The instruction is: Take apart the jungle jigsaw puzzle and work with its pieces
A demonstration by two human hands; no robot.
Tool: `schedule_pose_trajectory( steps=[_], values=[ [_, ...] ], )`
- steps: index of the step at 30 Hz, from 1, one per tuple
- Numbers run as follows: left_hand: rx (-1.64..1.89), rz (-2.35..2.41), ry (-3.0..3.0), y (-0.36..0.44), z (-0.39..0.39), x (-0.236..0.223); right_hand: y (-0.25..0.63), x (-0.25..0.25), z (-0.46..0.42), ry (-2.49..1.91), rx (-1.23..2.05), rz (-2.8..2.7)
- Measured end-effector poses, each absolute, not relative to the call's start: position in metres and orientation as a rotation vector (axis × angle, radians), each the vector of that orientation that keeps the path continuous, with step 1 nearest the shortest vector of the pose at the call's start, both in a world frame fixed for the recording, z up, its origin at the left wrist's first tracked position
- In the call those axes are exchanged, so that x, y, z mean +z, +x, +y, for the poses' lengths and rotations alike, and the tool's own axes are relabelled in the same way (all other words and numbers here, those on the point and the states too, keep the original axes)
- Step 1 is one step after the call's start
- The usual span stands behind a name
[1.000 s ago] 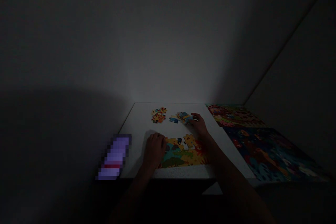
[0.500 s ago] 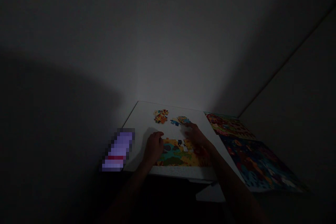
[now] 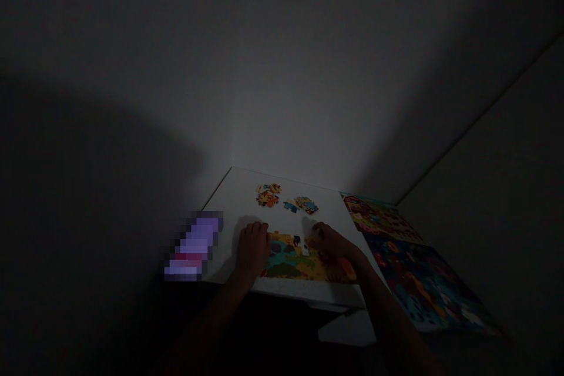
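A partly assembled jigsaw puzzle (image 3: 293,267) in yellow, orange and teal lies near the table's front edge. White tabletop shows through a gap in its upper part. My left hand (image 3: 253,248) rests at the puzzle's left edge, fingers bent loosely and lying on the surface, holding nothing I can see. Over the puzzle's upper right, beside the gap, my right hand (image 3: 331,241) has its fingers closed and pointing down; what they grip is too dark to make out. Beyond the hands lie loose orange puzzle pieces (image 3: 268,195) and a pile of blue and yellow pieces (image 3: 307,204).
The white table (image 3: 220,241) meets a pale wall behind. Past its right side are a farm-scene puzzle (image 3: 383,217) and a dark blue puzzle (image 3: 427,282). A blurred purple item (image 3: 194,247) sits at the left edge. The room is dim.
My right hand has drawn back from beside the blue and yellow pile, down to the puzzle's upper right. My left hand has shifted slightly left, its fingers bent along the puzzle's edge.
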State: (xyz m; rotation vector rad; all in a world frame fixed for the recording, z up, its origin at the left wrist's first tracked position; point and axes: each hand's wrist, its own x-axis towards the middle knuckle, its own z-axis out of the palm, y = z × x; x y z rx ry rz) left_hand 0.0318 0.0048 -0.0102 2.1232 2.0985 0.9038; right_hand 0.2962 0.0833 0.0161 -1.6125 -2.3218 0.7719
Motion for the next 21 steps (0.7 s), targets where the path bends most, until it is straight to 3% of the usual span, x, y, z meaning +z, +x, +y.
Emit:
schedule_pose_trajectory(
  steps=[10,14,21],
  values=[
    [0.761,2.211,2.112,0.033,0.011,-0.007,0.270,0.030,0.144,-1.417,1.119,-2.004],
    [0.797,2.173,2.082,0.032,0.013,-0.007,0.259,0.017,0.174,-1.540,0.891,-1.596],
    [0.907,2.101,2.077,0.030,0.015,-0.008,0.273,-0.004,0.178,-1.766,0.565,-1.506]
  ],
)
